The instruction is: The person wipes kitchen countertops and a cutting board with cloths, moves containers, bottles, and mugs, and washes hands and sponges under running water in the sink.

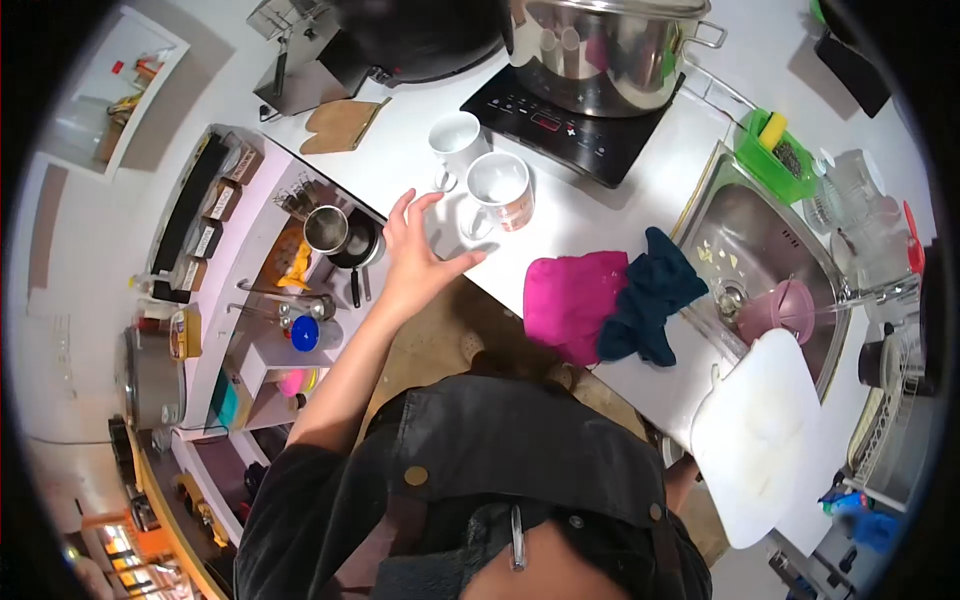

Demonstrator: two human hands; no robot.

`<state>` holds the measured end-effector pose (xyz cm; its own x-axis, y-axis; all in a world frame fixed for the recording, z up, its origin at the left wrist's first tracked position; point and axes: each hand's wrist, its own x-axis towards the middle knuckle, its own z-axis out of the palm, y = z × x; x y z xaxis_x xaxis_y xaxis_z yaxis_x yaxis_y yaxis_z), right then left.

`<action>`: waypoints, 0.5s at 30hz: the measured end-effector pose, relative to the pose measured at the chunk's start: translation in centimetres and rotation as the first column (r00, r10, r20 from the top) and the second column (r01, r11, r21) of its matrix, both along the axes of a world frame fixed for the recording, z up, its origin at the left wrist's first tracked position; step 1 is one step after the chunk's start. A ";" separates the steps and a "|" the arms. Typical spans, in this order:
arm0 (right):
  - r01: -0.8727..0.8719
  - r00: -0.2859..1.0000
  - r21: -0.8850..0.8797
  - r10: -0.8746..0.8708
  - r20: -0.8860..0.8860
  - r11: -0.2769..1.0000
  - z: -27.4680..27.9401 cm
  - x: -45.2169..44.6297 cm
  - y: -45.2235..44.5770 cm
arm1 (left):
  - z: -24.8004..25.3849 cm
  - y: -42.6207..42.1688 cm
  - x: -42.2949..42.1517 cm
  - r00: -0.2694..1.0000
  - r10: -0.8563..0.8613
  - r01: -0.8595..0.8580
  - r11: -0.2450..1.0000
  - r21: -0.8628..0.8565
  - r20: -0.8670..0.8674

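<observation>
Here's the left hand point(410, 265) at the counter point(585, 220) edge, thumb and fingers spread wide, gripping nothing; the right hand is out of sight, so no telling its hold! Off to the side, a pink cloth point(572, 300) touches a dark cloth point(650, 300). Just past the thumb, the printed mug point(515, 208), with the white mug point(457, 138) close behind; farther back, a steel pot point(625, 65) on the black hob point(590, 150)

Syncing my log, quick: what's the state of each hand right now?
Left hand: open, holding nothing, near the printed mug.
Right hand: not in view, cannot tell.
</observation>
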<state>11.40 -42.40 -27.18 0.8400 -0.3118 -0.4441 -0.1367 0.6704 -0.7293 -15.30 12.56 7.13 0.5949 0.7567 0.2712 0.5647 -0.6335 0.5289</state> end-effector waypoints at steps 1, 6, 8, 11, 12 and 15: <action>-0.048 0.998 -0.017 0.048 -0.027 0.999 -0.5 -0.3 0.4 | -0.6 0.2 0.7 0.998 0.050 -0.049 0.998 0.035 -0.025; -0.321 0.944 -0.167 0.299 -0.142 0.932 -1.0 -3.9 3.3 | -4.4 5.8 2.4 0.999 -0.009 0.014 0.996 0.091 -0.051; -0.415 0.906 -0.229 0.379 -0.187 0.881 -0.7 -5.8 4.4 | -5.2 6.7 3.1 0.998 0.007 -0.009 0.999 0.034 0.055; -0.531 0.847 -0.324 0.471 -0.248 0.783 0.6 -8.9 5.7 | -6.5 7.9 3.8 0.971 0.012 -0.003 0.999 -0.038 0.239; -0.562 0.827 -0.353 0.497 -0.264 0.748 1.0 -10.1 6.2 | -7.2 8.5 4.0 0.957 -0.007 0.010 1.000 -0.009 0.291; -0.648 0.760 -0.423 0.572 -0.307 0.634 2.1 -13.1 8.3 | -8.3 9.6 4.2 0.923 -0.017 0.029 0.999 -0.025 0.384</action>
<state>-1.68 -34.14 -25.06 0.8619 0.0522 -0.5044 -0.5034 -0.0329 -0.8634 -11.12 22.16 -1.13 0.4675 0.7550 0.4598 0.3005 -0.6249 0.7205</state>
